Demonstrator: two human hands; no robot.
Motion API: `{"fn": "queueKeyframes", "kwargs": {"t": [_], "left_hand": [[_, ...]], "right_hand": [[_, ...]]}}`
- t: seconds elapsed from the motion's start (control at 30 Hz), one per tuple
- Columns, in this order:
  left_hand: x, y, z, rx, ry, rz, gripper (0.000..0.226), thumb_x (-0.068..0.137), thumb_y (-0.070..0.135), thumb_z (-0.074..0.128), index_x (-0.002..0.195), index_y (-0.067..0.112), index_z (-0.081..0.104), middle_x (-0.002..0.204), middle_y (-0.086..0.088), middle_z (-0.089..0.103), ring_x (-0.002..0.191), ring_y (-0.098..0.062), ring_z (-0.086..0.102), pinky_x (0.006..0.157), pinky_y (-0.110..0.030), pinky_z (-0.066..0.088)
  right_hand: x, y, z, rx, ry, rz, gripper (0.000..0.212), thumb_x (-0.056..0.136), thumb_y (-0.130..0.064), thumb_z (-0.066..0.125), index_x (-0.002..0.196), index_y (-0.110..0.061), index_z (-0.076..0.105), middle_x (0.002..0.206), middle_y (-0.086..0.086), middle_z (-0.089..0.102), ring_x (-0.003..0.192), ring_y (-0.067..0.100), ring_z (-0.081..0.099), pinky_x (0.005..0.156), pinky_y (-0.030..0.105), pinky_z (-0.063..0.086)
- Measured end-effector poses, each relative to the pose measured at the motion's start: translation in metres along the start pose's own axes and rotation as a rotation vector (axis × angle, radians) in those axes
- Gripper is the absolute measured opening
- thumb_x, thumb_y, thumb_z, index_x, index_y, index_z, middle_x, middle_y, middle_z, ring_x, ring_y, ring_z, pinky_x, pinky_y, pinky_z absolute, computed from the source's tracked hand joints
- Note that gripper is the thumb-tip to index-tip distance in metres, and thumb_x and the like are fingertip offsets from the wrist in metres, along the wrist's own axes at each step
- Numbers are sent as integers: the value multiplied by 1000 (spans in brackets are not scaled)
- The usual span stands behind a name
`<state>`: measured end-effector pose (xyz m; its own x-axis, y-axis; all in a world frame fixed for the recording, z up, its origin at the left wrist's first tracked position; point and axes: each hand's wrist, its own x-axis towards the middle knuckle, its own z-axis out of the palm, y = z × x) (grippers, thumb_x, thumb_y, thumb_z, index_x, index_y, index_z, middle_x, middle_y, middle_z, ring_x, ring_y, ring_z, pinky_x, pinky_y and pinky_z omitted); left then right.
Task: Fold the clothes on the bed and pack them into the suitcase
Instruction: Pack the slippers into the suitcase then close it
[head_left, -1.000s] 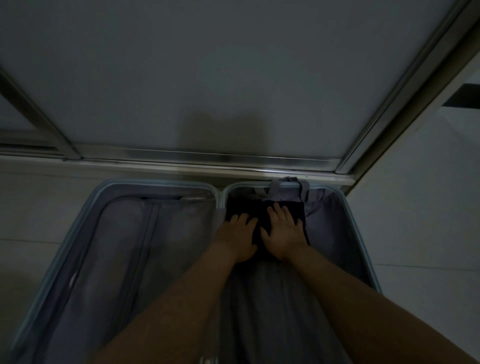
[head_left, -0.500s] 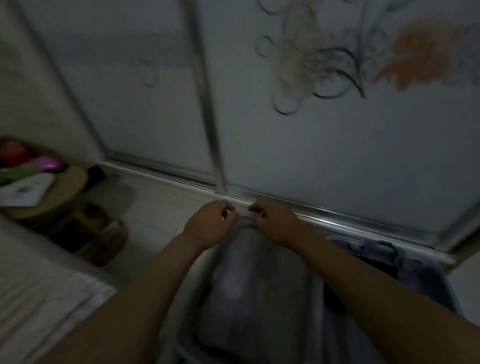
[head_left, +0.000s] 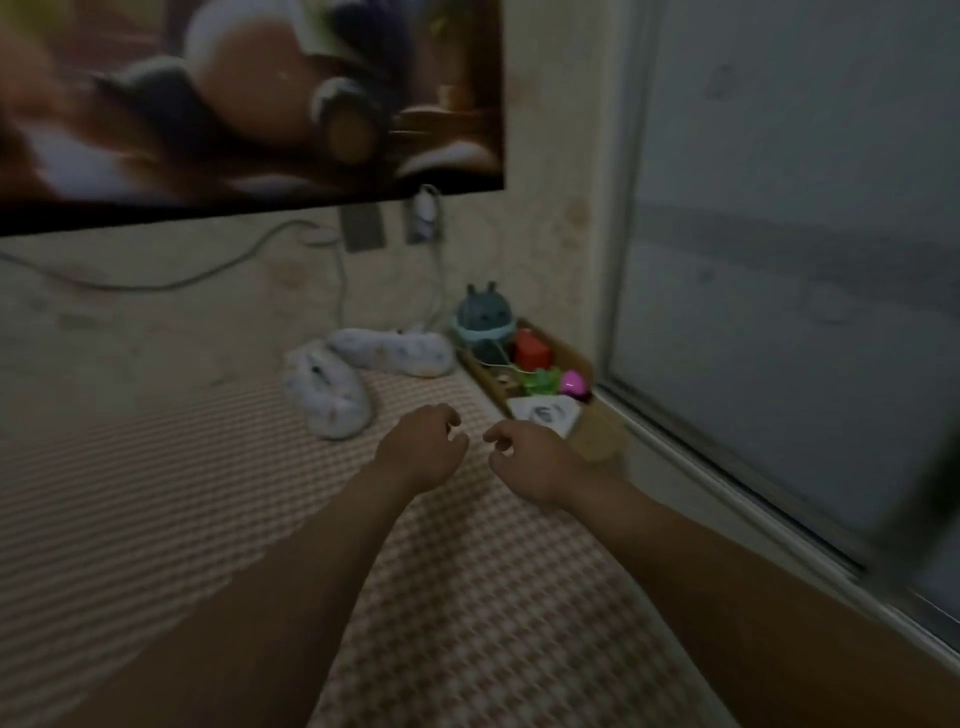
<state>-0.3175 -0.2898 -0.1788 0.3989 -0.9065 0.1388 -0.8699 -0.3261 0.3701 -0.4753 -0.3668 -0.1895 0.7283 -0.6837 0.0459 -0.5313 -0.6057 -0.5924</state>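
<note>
My left hand (head_left: 423, 449) and my right hand (head_left: 524, 457) hover side by side above the checked bed cover (head_left: 467, 597), fingers loosely curled, with nothing in them. Two pale, patterned garments or soft items (head_left: 327, 397) (head_left: 395, 351) lie at the far end of the bed near the wall. The suitcase is out of view.
A wooden stand (head_left: 597, 431) at the bed's far right corner carries a teal round toy (head_left: 483, 319), red, green and pink toys and a white card. A screen (head_left: 249, 98) hangs on the wall above, with cables below it. A sliding door (head_left: 805, 260) fills the right.
The view swung left from the open suitcase to the bed. My hands left the dark clothing in the suitcase, moved past its edge, and now hang free over the bed.
</note>
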Motion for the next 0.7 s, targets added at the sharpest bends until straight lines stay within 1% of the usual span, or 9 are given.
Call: {"fn": "queueKeyframes", "kwargs": {"t": [0.1,0.23,0.33,0.4,0.43,0.5,0.57,0.63,0.7], "left_hand": [[30,-80,-10,124,18,-65,49,92,41,52,134,15,50,134,-10,53,121,-28,50,99,-41,44],[73,-152,-8,263,233,-50,56,88,41,48,129,4,52,128,-21,51,115,-40,50,91,-47,44],[112,-182,-1,206,195,-98,87,80,62,42,143,4,35,141,-19,42,126,-36,44,102,-48,41],[133,-191,5,152,146,-135,111,67,79,41,148,5,25,148,-16,35,132,-31,39,107,-46,37],[140,-194,10,141,147,-151,113,66,80,47,147,4,26,146,-16,37,131,-30,40,107,-44,38],[153,-200,18,159,195,-163,95,72,69,62,137,4,37,135,-15,45,122,-30,46,101,-40,42],[158,-205,22,173,266,-139,68,80,56,59,122,5,46,119,-14,51,108,-30,51,90,-37,43],[160,-208,26,156,322,-112,57,83,50,38,111,2,51,106,-16,54,95,-33,54,78,-38,43],[159,-209,30,60,353,-114,63,81,48,29,110,-3,54,99,-20,57,87,-35,56,74,-41,47]], "right_hand": [[71,-37,37,-55,-75,-82,45,96,-35,51,139,-22,47,143,2,46,125,20,49,102,34,43],[167,-47,78,-158,-72,-188,54,95,-31,54,144,-16,40,152,9,32,138,26,32,113,35,30],[234,-39,94,-250,7,-206,64,97,-27,51,152,-11,22,160,12,13,148,27,12,119,39,15],[273,-34,93,-307,106,-205,68,94,-26,53,152,-13,21,161,12,10,147,30,11,118,43,17],[289,-32,91,-356,136,-201,70,92,-27,55,151,-16,20,160,11,10,146,31,12,116,46,20],[315,-29,86,-484,147,-171,77,90,-37,56,152,-19,13,159,8,10,145,31,14,114,52,23],[333,-29,86,-624,130,-166,78,91,-43,54,152,-17,13,155,8,21,141,30,23,112,53,24],[339,-34,92,-762,154,-199,63,94,-39,51,147,-13,29,145,11,39,132,31,37,107,47,29],[336,-44,96,-870,241,-231,37,96,-25,48,130,-13,50,129,10,54,122,30,46,103,43,33]]}}
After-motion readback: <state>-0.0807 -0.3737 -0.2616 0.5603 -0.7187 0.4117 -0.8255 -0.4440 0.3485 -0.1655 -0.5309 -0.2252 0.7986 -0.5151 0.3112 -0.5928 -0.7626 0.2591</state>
